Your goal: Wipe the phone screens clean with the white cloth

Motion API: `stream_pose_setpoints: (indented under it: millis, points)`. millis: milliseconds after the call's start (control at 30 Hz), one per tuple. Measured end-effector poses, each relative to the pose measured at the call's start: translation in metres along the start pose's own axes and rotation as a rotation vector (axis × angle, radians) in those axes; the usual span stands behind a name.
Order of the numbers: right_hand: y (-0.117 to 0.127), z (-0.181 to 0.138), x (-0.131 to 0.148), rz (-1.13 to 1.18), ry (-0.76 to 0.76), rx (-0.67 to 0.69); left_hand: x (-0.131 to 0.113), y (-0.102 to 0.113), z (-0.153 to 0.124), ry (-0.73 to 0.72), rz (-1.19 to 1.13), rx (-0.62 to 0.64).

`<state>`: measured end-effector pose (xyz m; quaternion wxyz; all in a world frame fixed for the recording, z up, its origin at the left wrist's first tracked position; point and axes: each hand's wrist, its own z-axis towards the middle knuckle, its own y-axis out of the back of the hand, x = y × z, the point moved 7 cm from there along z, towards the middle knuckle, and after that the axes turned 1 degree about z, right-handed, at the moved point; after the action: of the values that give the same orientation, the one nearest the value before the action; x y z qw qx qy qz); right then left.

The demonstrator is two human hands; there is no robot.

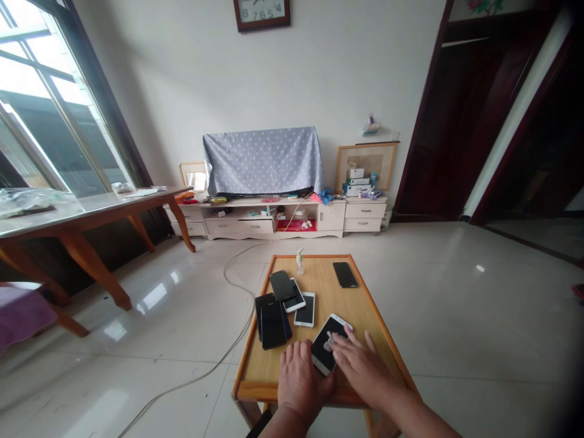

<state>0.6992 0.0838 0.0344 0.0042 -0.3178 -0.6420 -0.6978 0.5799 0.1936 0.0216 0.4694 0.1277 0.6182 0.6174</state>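
A pile of dark and white phones (283,304) lies on the left half of the low wooden table (365,304), overlapping one another, and a single black phone (345,274) lies apart near the far right corner. A small spray bottle (300,262) stands upright at the far edge. A grey cable (228,356) runs across the tiled floor toward a white cabinet (278,219) (its top draped with a dotted blue cloth (263,161)). A clock (261,12) hangs above.
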Motion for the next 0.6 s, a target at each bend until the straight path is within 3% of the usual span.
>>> stream_pose_setpoints:
  millis: [67,133,300,500,600]
  points:
    - [0.008,0.006,-0.016,-0.038,-0.119,-0.067,-0.001,0.0,0.0,-0.001,0.003,0.003]
    - [0.008,0.008,-0.016,-0.042,-0.121,-0.073,0.0,0.0,0.0,-0.002,-0.004,0.003]
    - [-0.014,0.008,0.025,0.05,0.164,0.063,0.002,-0.002,0.0,0.003,-0.025,-0.007]
    - [0.004,0.026,-0.015,-0.039,-0.141,-0.075,0.0,-0.002,-0.001,-0.011,-0.01,-0.005]
    - [-0.009,0.023,0.001,0.001,-0.01,-0.009,0.001,-0.003,-0.001,-0.013,-0.019,-0.01]
